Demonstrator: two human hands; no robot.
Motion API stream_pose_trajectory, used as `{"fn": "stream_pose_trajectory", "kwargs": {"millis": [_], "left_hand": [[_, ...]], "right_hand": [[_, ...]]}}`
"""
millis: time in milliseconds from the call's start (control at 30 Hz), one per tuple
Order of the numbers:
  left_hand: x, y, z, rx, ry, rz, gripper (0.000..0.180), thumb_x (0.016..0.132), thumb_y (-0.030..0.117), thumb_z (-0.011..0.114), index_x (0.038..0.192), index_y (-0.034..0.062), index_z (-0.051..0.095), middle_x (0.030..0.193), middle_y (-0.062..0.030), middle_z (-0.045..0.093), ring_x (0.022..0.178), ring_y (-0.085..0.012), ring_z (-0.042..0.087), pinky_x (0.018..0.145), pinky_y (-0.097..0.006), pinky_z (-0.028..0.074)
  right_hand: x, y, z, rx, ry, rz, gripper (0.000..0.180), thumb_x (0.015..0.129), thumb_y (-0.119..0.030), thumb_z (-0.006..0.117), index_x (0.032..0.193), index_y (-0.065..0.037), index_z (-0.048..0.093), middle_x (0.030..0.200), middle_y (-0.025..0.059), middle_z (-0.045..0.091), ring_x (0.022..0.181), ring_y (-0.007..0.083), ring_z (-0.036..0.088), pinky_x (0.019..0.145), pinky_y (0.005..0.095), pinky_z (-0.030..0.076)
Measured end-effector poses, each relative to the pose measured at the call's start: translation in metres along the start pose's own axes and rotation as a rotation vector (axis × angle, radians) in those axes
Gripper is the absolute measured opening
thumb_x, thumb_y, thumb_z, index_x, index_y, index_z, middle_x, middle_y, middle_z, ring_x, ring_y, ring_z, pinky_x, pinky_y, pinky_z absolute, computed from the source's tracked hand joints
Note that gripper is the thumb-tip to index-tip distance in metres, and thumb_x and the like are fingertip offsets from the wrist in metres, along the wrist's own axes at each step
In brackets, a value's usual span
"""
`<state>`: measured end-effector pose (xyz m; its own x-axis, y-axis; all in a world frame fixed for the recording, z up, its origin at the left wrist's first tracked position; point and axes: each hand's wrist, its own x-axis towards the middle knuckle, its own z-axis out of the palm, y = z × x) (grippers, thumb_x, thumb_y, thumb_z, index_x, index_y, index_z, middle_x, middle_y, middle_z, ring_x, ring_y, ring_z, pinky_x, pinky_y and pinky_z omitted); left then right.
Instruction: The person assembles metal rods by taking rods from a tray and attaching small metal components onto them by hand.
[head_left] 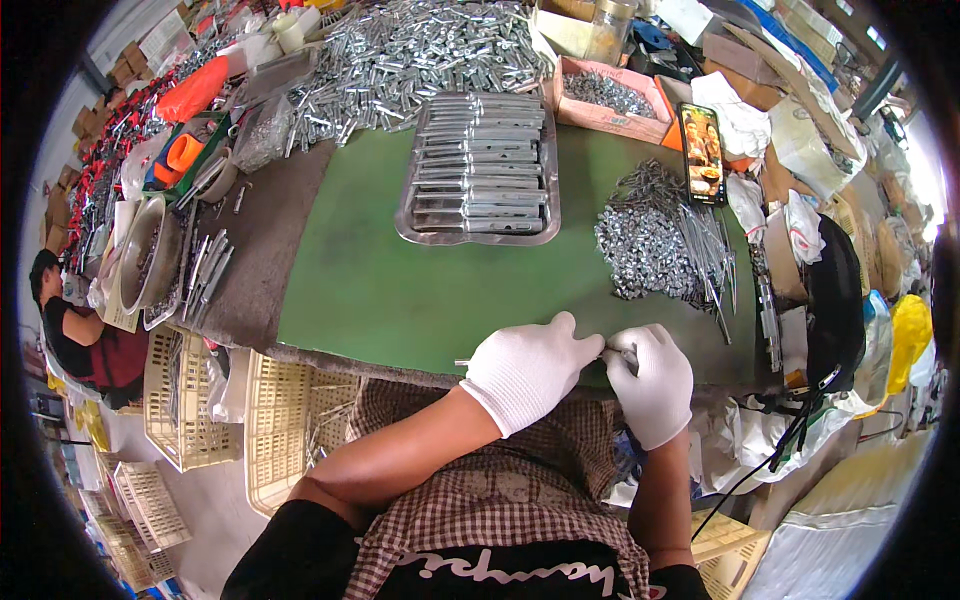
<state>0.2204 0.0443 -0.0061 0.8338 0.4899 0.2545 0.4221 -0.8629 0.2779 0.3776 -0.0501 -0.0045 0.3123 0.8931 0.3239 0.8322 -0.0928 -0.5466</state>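
gloves, white, cover both hands at the near edge of the green bench (400, 290). the left hand (528, 368) is closed over a thin metal piece (463, 363) that pokes out at its 9 o'clock; the right hand (655, 380), touching it, pinches a small metal part (618, 352). a heap of small metal fittings (650, 240) lies at 1 o'clock, a steel tray (482, 170) of flat bars at 12
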Motion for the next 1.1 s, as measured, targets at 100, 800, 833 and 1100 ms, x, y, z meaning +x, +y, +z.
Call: {"fn": "stream_pose_trajectory", "kwargs": {"millis": [100, 800, 833, 1100], "left_hand": [[-0.002, 0.000, 0.001, -0.005, -0.011, 0.004, 0.022, 0.082, 0.017, 0.064, 0.104, 0.0217, 0.067, 0.079, -0.0073, 0.053, 0.052, -0.0224, 0.061, 0.047, -0.036, 0.051], [-0.002, -0.007, 0.001, 0.053, -0.020, 0.087, 0.034, 0.089, 0.020, 0.057, 0.122, 0.0232, 0.064, 0.076, -0.0077, 0.053, 0.052, -0.0221, 0.061, 0.046, -0.036, 0.051], [-0.002, -0.007, 0.001, 0.035, -0.010, 0.102, 0.035, 0.089, 0.021, 0.057, 0.123, 0.0238, 0.063, 0.075, -0.0077, 0.053, 0.052, -0.0221, 0.061, 0.046, -0.036, 0.051], [0.001, -0.003, 0.000, 0.061, -0.096, 0.071, 0.033, 0.090, 0.021, 0.056, 0.122, 0.0234, 0.063, 0.075, -0.0073, 0.053, 0.050, -0.0222, 0.061, 0.046, -0.037, 0.051]], "right_hand": [[0.002, 0.005, -0.003, 0.168, -0.093, 0.069, 0.013, 0.075, -0.006, 0.073, 0.082, -0.008, 0.062, 0.079, 0.0098, 0.061, 0.067, 0.0305, 0.061, 0.060, 0.0382, 0.048], [0.011, 0.010, -0.011, 0.475, -0.045, 0.161, 0.014, 0.081, -0.005, 0.071, 0.086, -0.006, 0.058, 0.072, 0.0004, 0.055, 0.063, 0.0134, 0.055, 0.058, 0.0285, 0.044], [0.015, 0.018, 0.002, 0.675, 0.108, 0.136, 0.014, 0.091, -0.015, 0.063, 0.084, -0.006, 0.055, 0.072, -0.0018, 0.049, 0.059, 0.0073, 0.047, 0.052, 0.0251, 0.039], [0.030, 0.006, 0.032, 1.798, 0.261, 0.348, 0.052, 0.101, -0.044, 0.036, 0.061, -0.010, 0.038, 0.053, -0.0011, 0.030, 0.042, 0.0103, 0.024, 0.040, 0.0284, 0.018]]}}
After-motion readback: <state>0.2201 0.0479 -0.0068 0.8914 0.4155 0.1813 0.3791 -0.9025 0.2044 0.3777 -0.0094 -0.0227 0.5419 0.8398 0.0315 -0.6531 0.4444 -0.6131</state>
